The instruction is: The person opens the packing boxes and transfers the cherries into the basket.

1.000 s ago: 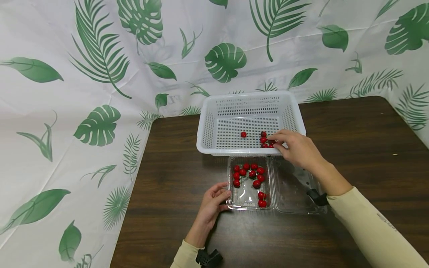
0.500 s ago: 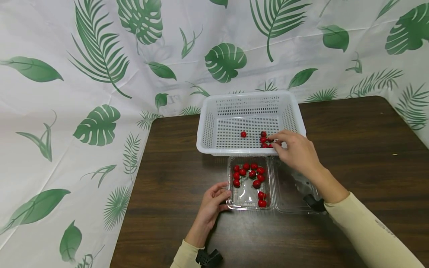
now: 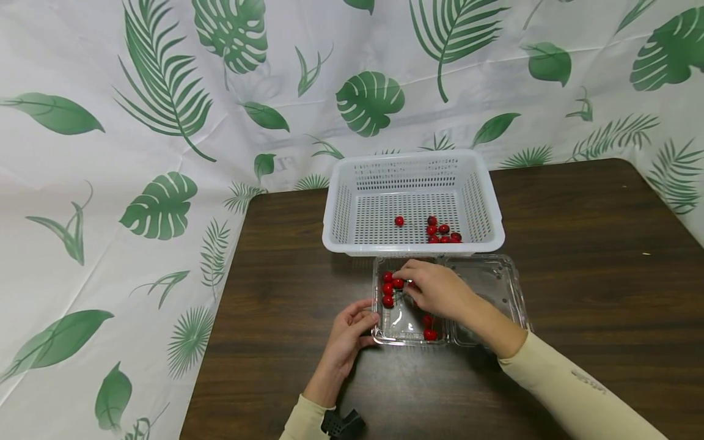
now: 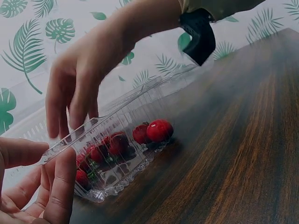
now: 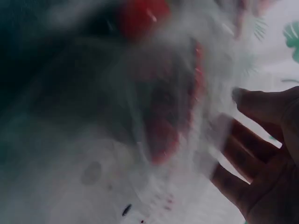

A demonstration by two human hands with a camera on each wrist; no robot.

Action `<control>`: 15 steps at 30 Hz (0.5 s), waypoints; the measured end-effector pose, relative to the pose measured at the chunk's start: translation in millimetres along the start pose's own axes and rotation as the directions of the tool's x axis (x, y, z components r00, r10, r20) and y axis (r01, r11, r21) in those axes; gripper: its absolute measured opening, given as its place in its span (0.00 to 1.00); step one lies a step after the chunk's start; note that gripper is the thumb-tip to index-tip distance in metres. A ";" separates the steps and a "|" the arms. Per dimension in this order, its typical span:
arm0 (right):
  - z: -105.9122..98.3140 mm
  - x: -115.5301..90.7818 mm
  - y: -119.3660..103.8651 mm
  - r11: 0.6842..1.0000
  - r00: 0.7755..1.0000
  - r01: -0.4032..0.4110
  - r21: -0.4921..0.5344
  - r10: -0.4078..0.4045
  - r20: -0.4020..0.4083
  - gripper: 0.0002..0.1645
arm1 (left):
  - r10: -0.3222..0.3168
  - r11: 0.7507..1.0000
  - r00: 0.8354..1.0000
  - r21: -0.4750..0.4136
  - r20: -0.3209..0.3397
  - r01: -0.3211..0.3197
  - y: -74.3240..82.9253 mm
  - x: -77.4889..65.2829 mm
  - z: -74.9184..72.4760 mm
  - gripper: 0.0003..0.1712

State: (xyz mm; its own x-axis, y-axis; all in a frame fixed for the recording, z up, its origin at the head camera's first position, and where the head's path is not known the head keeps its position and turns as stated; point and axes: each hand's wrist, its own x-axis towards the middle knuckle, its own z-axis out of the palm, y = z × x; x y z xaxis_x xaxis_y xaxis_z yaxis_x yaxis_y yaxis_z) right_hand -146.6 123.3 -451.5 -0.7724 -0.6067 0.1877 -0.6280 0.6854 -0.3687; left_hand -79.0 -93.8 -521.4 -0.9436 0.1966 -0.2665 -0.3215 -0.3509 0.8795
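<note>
A clear plastic clamshell container point(image 3: 404, 318) lies unfolded on the table, its lid point(image 3: 486, 284) to the right. My left hand point(image 3: 352, 330) pinches the rim of its left wall between thumb and fingers, as the left wrist view also shows. Red cherries point(image 3: 387, 288) with thin green stems sit inside, and a pair point(image 3: 430, 334) lies near the front right corner. My right hand point(image 3: 437, 290) reaches over the container with fingers pointing down, covering several cherries. In the right wrist view thumb and fingers point(image 5: 250, 140) stand apart, nothing showing between them.
Right behind the container stands a white perforated basket point(image 3: 332, 229). Several cherries point(image 3: 443, 229) cluster at its front right, and one cherry point(image 3: 399, 221) lies apart. The dark wooden table point(image 3: 275, 293) meets a leaf-print curtain point(image 3: 297, 73) at the back.
My right hand has left the basket and moved forward and left, over the container. More cherries show in the basket where the hand was. My left hand has stayed put.
</note>
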 end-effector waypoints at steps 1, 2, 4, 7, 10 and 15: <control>4.5 0.2 -0.3 1.000 1.000 0.000 0.000 0.000 0.022 0.19 | 0.004 1.000 1.000 -0.003 0.005 -0.004 -0.5 0.1 -0.4 0.26; 8.5 0.4 -0.4 1.000 0.999 -0.004 0.001 0.004 0.043 0.20 | 0.008 1.000 1.000 -0.002 0.011 -0.008 -0.9 0.2 -0.7 0.26; 15.0 0.6 -0.3 1.000 0.997 -0.007 -0.003 0.008 0.080 0.23 | 0.012 1.000 1.000 -0.006 0.016 -0.012 -1.1 0.2 -0.9 0.26; 21.9 0.9 0.3 1.000 0.993 -0.003 -0.021 0.006 0.121 0.25 | 0.003 1.000 1.000 -0.008 0.010 -0.003 -0.7 0.0 -0.4 0.27; 26.1 0.2 0.9 0.999 0.990 0.025 -0.028 -0.021 0.141 0.24 | -0.013 1.000 1.000 -0.008 -0.001 0.013 0.3 0.1 0.7 0.27; 31.2 -1.8 2.2 0.996 0.988 0.085 -0.029 -0.081 0.134 0.20 | -0.035 0.999 0.999 -0.009 -0.013 0.035 1.2 1.3 1.2 0.26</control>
State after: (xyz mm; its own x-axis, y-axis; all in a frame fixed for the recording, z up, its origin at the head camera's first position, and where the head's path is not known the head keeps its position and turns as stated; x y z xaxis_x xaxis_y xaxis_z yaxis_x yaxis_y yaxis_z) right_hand -143.6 113.3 -481.0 -0.6997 -0.7083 0.0935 -0.6939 0.6426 -0.3248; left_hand -80.5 -92.9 -520.1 -0.9328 0.1964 -0.3022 -0.3548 -0.3519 0.8662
